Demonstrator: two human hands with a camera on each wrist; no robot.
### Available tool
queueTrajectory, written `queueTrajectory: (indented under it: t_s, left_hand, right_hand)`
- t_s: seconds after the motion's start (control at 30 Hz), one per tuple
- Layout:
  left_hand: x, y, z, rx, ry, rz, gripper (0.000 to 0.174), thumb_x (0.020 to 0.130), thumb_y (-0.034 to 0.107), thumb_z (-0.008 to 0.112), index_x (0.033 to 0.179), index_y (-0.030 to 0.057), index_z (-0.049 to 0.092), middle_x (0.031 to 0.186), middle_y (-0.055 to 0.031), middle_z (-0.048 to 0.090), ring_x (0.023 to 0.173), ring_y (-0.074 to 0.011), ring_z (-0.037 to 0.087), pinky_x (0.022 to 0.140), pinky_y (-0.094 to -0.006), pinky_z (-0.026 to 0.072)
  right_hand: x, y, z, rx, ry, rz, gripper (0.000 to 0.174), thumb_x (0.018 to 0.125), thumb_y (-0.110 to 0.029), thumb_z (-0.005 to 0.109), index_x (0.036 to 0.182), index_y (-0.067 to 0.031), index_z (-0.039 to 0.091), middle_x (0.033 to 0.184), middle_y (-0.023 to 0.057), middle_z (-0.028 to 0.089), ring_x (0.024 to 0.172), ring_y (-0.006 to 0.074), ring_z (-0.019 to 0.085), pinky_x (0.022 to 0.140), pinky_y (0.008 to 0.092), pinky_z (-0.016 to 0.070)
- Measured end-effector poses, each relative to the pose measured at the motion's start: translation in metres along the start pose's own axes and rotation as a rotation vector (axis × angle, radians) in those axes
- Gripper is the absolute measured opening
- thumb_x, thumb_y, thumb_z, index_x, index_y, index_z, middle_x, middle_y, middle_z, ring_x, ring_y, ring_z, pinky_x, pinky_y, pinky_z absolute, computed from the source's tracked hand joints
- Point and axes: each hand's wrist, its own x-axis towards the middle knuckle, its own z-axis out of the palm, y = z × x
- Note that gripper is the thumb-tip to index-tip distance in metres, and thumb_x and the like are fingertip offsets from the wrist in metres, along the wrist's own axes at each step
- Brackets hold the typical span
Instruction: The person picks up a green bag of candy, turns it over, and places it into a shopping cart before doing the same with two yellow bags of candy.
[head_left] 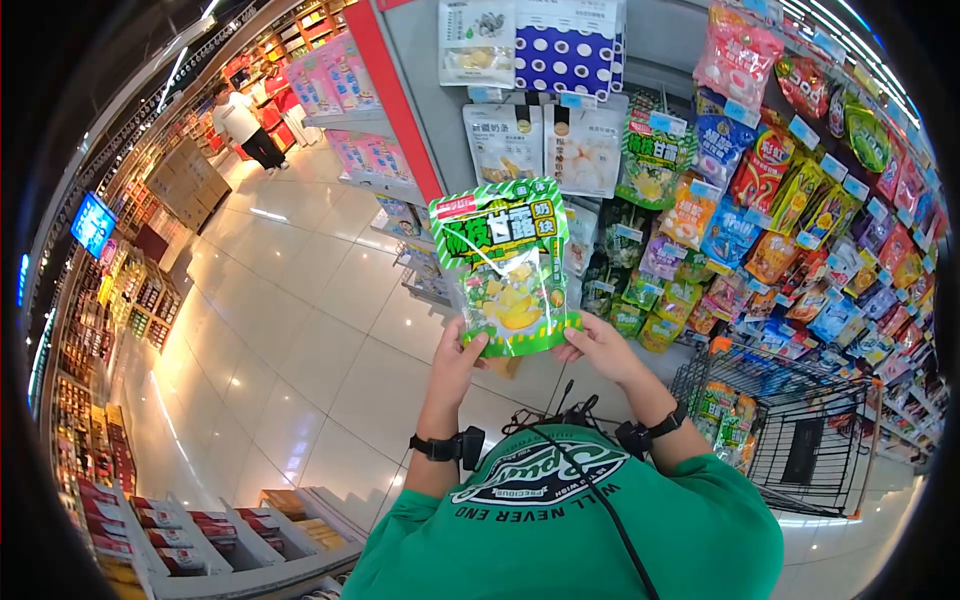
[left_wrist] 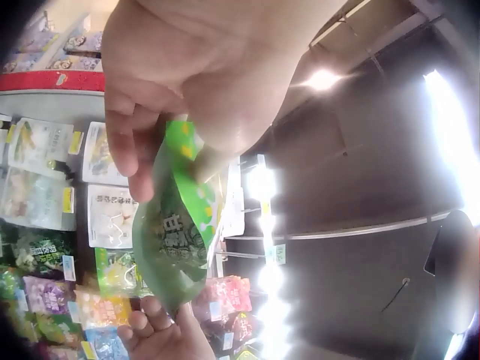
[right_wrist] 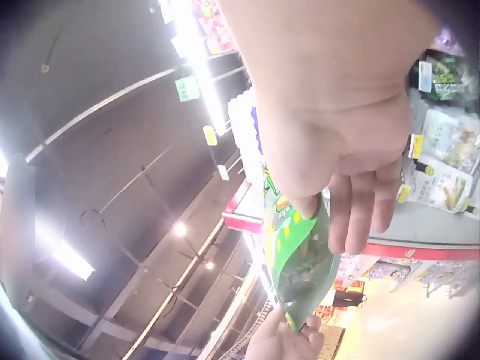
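Observation:
A green and white snack bag (head_left: pixel 510 270) with yellow fruit pictured on its front is held upright before the chest. My left hand (head_left: pixel 457 358) pinches its lower left corner, thumb on the front. At the lower right corner, my right hand (head_left: pixel 600 348) pinches the bag in the same way. The left wrist view shows the bag's underside (left_wrist: pixel 176 232) between thumb and fingers, with the right hand (left_wrist: pixel 165 330) at the far end. In the right wrist view the left hand (right_wrist: pixel 289 341) shows beyond the bag.
Racks of hanging snack bags (head_left: pixel 775 200) fill the right side, a similar green bag (head_left: pixel 655 155) among them. A black wire shopping cart (head_left: pixel 810 430) with snack bags inside stands at the lower right. One person (head_left: pixel 240 120) stands far down the tiled aisle (head_left: pixel 290 310). A low display shelf (head_left: pixel 250 560) is at the lower left.

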Motion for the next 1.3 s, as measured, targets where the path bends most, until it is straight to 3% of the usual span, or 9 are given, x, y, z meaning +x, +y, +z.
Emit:
queueTrajectory:
  t_s: [0.17,0.4,0.57,0.93,1.17,1.3]
  left_hand:
    - [0.051,-0.007,0.065,0.062,-0.066,-0.054,0.044,0.090,0.016,0.052,0.128,0.0037,0.035,0.098,-0.0076,0.061,0.072,-0.0159,0.063,0.057,-0.0238,0.0469]
    - [0.116,-0.030,0.156,0.127,-0.144,-0.137,0.039,0.092,0.018,0.048,0.128,0.0050,0.037,0.094,-0.0050,0.059,0.074,-0.0136,0.062,0.056,-0.0225,0.0447]
    - [0.143,-0.034,0.206,0.229,-0.228,-0.152,0.037,0.093,0.017,0.047,0.127,0.0060,0.039,0.091,-0.0057,0.058,0.073,-0.0148,0.062,0.056,-0.0231,0.0451]
    - [0.218,-0.039,0.229,0.300,-0.335,-0.216,0.035,0.093,0.017,0.046,0.126,0.0070,0.042,0.089,-0.0057,0.060,0.074,-0.0162,0.063,0.058,-0.0245,0.0490]
    - [0.298,-0.056,0.218,0.183,-0.561,-0.171,0.035,0.092,0.015,0.046,0.126,0.0061,0.042,0.096,-0.0083,0.062,0.074,-0.0164,0.063,0.058,-0.0246,0.0488]
    - [0.338,-0.059,0.206,0.157,-0.633,-0.206,0.031,0.092,0.018,0.048,0.120,0.0040,0.044,0.082,-0.0066,0.057,0.063,-0.0139,0.060,0.054,-0.0254,0.0492]
  right_hand:
    - [0.000,0.016,-0.085,0.081,0.083,-0.024,0.041,0.094,-0.019,0.045,0.130,-0.0042,0.034,0.091,0.0135,0.064,0.073,0.0167,0.063,0.065,0.0255,0.0498]
    - [-0.013,0.032,-0.190,0.148,0.205,0.086,0.044,0.093,-0.018,0.046,0.133,-0.0049,0.030,0.090,0.0138,0.064,0.073,0.0170,0.063,0.064,0.0260,0.0496]
    - [-0.024,0.042,-0.239,0.173,0.287,0.058,0.047,0.093,-0.018,0.046,0.135,-0.0047,0.029,0.090,0.0119,0.064,0.073,0.0164,0.063,0.064,0.0256,0.0487]
    - [-0.006,0.046,-0.264,0.196,0.493,0.000,0.042,0.094,-0.018,0.045,0.131,-0.0013,0.034,0.086,0.0121,0.064,0.072,0.0164,0.063,0.065,0.0261,0.0493]
    - [0.028,0.032,-0.263,0.168,0.643,-0.019,0.038,0.093,-0.018,0.045,0.127,-0.0040,0.037,0.086,0.0114,0.064,0.070,0.0136,0.060,0.061,0.0243,0.0464]
    - [0.054,0.024,-0.253,0.154,0.750,-0.012,0.029,0.093,-0.018,0.045,0.119,-0.0034,0.043,0.082,0.0101,0.065,0.067,0.0132,0.061,0.060,0.0239,0.0470]
